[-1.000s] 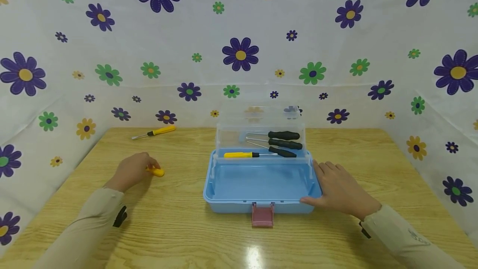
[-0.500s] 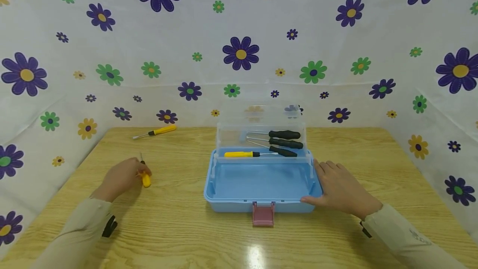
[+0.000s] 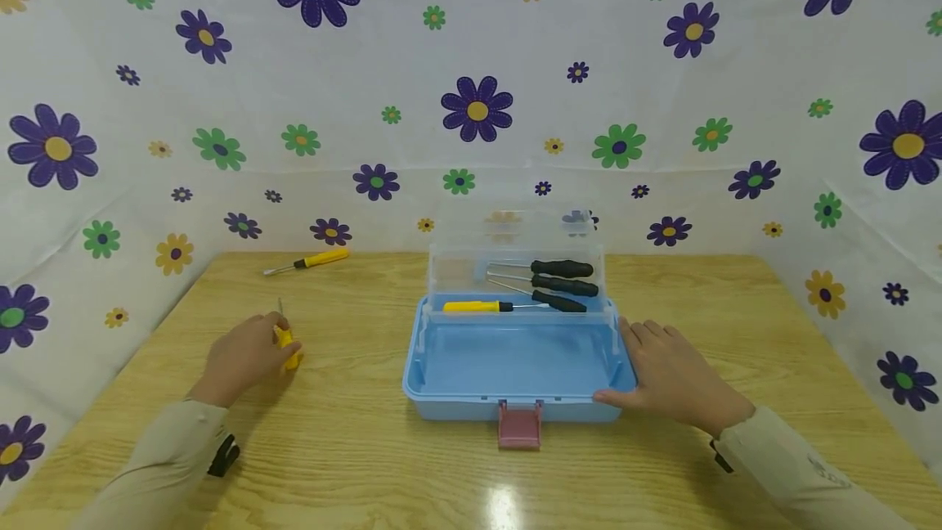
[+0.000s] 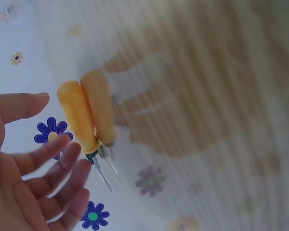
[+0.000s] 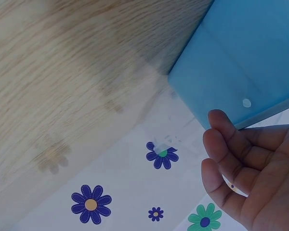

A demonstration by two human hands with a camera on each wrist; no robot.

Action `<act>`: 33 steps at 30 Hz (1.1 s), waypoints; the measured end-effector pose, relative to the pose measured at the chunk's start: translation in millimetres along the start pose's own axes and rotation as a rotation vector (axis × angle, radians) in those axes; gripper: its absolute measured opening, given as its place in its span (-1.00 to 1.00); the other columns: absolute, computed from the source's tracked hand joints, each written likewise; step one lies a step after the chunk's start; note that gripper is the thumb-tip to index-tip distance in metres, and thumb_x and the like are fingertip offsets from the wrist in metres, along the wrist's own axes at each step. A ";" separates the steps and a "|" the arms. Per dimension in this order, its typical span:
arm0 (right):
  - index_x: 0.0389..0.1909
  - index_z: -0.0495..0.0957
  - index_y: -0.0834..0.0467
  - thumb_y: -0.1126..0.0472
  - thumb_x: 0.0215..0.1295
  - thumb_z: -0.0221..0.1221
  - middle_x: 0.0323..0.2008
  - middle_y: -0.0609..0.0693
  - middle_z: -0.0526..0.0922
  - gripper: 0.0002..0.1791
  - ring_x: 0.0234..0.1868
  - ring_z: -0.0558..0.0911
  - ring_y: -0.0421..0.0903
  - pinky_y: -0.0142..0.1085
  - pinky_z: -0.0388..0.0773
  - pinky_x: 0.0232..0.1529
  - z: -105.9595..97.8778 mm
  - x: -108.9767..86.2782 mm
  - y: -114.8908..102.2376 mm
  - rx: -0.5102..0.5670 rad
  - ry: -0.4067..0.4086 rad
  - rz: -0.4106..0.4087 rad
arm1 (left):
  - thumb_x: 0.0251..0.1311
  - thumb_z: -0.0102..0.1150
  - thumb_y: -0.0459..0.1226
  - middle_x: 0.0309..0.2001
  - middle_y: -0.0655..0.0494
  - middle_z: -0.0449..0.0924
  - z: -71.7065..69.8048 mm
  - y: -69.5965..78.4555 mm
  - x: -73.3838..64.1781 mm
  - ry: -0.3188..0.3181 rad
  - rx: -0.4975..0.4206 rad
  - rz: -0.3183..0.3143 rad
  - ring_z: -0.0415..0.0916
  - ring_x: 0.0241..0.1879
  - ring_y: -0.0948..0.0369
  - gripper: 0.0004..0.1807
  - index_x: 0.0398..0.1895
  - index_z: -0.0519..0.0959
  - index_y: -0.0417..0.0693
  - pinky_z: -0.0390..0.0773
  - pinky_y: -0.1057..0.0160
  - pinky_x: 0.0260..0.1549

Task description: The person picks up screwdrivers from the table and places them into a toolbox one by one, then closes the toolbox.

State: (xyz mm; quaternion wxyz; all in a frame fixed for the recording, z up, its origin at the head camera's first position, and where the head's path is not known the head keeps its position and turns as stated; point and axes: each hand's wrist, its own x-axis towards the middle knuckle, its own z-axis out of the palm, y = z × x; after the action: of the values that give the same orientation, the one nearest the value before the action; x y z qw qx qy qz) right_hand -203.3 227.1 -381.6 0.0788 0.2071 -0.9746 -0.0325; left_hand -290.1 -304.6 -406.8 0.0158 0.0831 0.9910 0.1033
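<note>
A yellow-handled screwdriver [image 3: 284, 339] lies on the table at left, tip pointing away from me. My left hand [image 3: 246, 354] surrounds it, thumb and fingers spread to either side; the left wrist view leaves a gap between the thumb and the yellow handle [image 4: 77, 118]. At centre stands a blue toolbox [image 3: 515, 409] with its clear lid raised. My right hand [image 3: 673, 375] rests on the box's right side, thumb lying along the front rim. In the right wrist view its fingers [image 5: 221, 144] touch the blue wall [image 5: 250, 57].
Another yellow screwdriver [image 3: 324, 258] lies at the table's far left. Inside the box's clear upper tray are a yellow screwdriver [image 3: 474, 307] and black-handled ones [image 3: 562, 269]. A pink latch [image 3: 519, 428] hangs from the front. Flowered cloth [image 3: 412, 129] walls the back.
The screwdriver near my left hand has turned from pointing rightward to lying lengthwise, slightly further left. My left thumb and fingers have shifted around it. My right hand has stayed on the box.
</note>
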 end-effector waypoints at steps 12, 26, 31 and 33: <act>0.19 0.35 0.46 -0.57 -0.09 0.05 0.02 0.33 0.57 0.20 0.03 0.57 0.21 0.08 0.51 0.02 4.3 0.1 0.3 -0.002 0.010 0.002 | 0.16 0.11 -0.02 -0.48 -0.14 0.47 -0.4 6.7 0.8 -0.122 -0.023 -0.196 0.39 -0.56 0.12 -0.41 -0.14 0.29 -0.45 0.38 0.24 -0.65; 0.20 0.34 0.45 -0.58 -0.09 0.04 0.03 0.32 0.57 0.20 0.04 0.57 0.20 0.08 0.51 0.03 0.7 -0.5 -0.3 0.003 0.001 0.003 | 0.11 0.08 -0.22 -0.37 -0.24 0.54 -4.9 4.0 -3.1 -0.114 -0.040 -0.206 0.39 -0.54 0.09 -0.49 -0.01 0.29 -0.46 0.37 0.23 -0.64; 0.20 0.34 0.45 -0.59 -0.10 0.04 0.03 0.31 0.57 0.21 0.04 0.56 0.20 0.09 0.50 0.02 -0.3 0.0 -1.4 0.003 -0.002 0.001 | 0.12 0.08 -0.24 -0.30 -0.29 0.57 -5.4 -0.5 -3.5 -0.107 -0.027 -0.209 0.38 -0.53 0.10 -0.53 0.00 0.33 -0.44 0.37 0.23 -0.64; 0.20 0.34 0.45 -0.58 -0.09 0.04 0.03 0.31 0.57 0.21 0.04 0.56 0.20 0.09 0.51 0.02 -0.2 0.0 -1.2 0.002 0.000 0.000 | 0.12 0.09 -0.24 -0.30 -0.29 0.57 -5.5 -2.6 -3.3 -0.102 -0.026 -0.212 0.39 -0.53 0.10 -0.56 -0.03 0.36 -0.42 0.38 0.23 -0.63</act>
State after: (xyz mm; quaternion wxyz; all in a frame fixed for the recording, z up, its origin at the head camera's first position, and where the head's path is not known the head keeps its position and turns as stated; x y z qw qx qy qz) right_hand -202.7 226.0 -381.5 0.0787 0.2071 -0.9746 -0.0314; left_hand -287.4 -308.7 -401.9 0.0783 -0.0172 0.9908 0.1094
